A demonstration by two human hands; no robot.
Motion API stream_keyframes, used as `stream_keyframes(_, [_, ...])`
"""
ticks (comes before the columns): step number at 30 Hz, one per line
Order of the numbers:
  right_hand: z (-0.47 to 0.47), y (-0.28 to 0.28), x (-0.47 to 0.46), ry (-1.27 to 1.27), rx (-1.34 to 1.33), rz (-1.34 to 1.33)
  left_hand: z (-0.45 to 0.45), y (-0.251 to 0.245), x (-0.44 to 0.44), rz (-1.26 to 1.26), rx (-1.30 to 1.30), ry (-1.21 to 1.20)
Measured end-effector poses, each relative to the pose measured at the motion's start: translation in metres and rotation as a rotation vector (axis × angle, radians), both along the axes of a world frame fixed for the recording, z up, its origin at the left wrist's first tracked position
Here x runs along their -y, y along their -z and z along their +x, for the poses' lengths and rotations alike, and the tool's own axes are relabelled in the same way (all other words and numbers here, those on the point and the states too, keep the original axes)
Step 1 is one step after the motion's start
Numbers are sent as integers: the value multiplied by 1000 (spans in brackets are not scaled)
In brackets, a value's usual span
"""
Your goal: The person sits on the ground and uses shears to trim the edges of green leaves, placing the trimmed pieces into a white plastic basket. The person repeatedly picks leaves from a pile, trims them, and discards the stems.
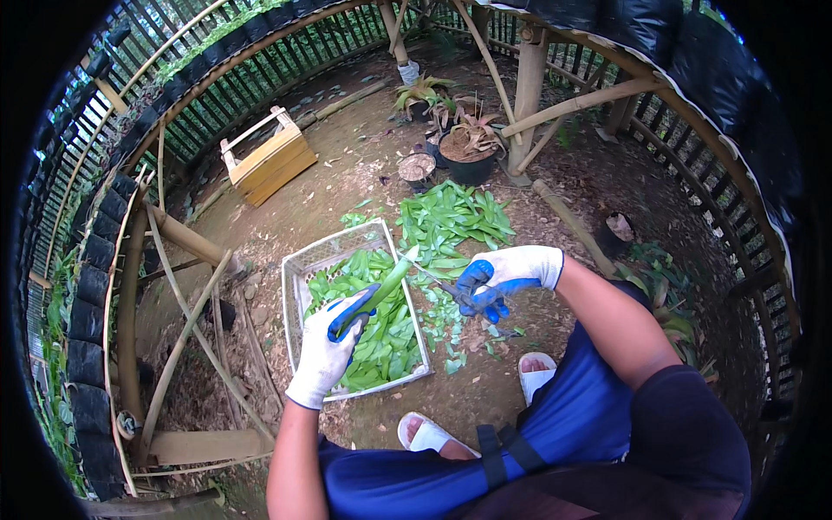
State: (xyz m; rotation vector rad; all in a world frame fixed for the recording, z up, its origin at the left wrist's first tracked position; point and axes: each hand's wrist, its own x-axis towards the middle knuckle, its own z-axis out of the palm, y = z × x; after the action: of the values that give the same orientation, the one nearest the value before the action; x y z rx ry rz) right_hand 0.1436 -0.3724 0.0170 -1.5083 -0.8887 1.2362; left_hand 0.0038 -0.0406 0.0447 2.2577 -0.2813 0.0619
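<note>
My left hand [331, 348], in a white knit glove with a blue coated palm, grips a long green leaf [392, 281] above a white plastic crate [290, 325]. The leaf points up and away from me. My right hand [500, 276], gloved alike, holds dark-handled scissors [437, 279]. Their thin blades reach the leaf near its tip; whether they touch it I cannot tell. Many green leaves [380, 344] fill much of the crate. Just beyond its right side lies a heap of leaves [455, 218] on the soil. Small leaf pieces [452, 335] are scattered between the crate and my feet.
A yellow wooden stool [273, 166] lies tipped at the back left. Potted plants [468, 153] stand beside a bamboo post [528, 97]. Crossed bamboo poles [185, 325] rise on the left. A bamboo log [575, 224] lies on the right, near a black pot [614, 234].
</note>
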Motion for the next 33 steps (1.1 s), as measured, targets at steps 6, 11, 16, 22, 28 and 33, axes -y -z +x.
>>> stream_keyframes(6, [0,4,-8,167,-33,31,-2,5,4,-335,-152,-78])
stream_keyframes(11, [-18,17,-43,617,-128,194,-1,10,8,-543,-419,-104])
stream_keyframes(16, [-33,28,-70,917,-360,324,1,18,18,-608,-492,-68])
stream_keyframes(22, [-23,34,-74,958,-259,317,4,30,8,-643,-532,-168])
stream_keyframes(28, [-7,31,-61,281,164,-102,8,28,-33,-600,-411,-326])
stream_keyframes(33, [-14,48,-76,-96,67,-172,0,22,-39,-581,-472,-338])
